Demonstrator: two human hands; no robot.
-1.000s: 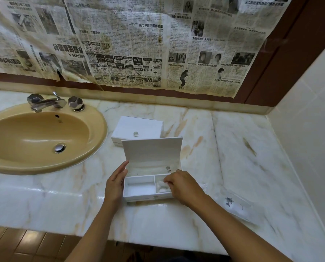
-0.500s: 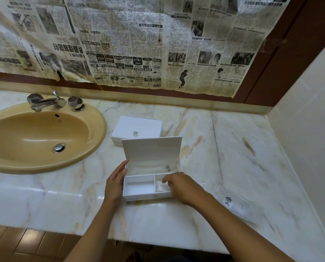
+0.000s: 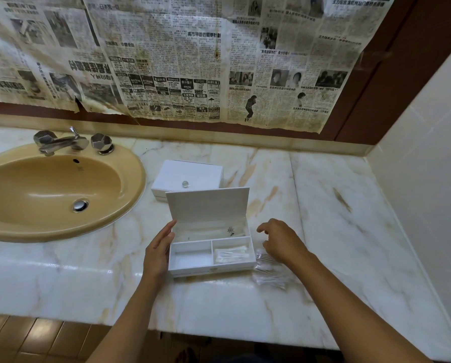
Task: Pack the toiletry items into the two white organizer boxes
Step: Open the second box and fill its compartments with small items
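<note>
While the left hand (image 3: 157,251) lies flat, fingers straight, against the left end wall of the open white rectangular organizer box (image 3: 211,267), the right hand (image 3: 280,241) hangs just to the right of that box with its fingers loosely curled and nothing held between them. The box sits on the pale veined marble counter (image 3: 337,218), its hinged white lid (image 3: 207,204) standing upright at the back. Inside, a long rear compartment holds a clear packet with a small dark printed emblem (image 3: 231,230), and two smaller front compartments sit side by side. A clear packet of white cotton swabs (image 3: 231,254) lies in the front right compartment; the front left one shows only its white floor. Just beside the box's right end, under and in front of the right hand, more clear plastic-wrapped toiletry packets (image 3: 268,273) lie on the counter; what is in them is too blurred to tell, though one seems to hold thin white sticks. Behind the open box, touching or nearly touching its lid, stands the second white organizer box (image 3: 190,174), closed, with a small clear round knob (image 3: 185,183) on its lid. To the left, a tan oval ceramic sink (image 3: 59,226) is set into the counter, with a silver faceted-handle faucet (image 3: 62,141) at its back rim. Yellowed newspaper sheets (image 3: 166,61) cover the wall above.
</note>
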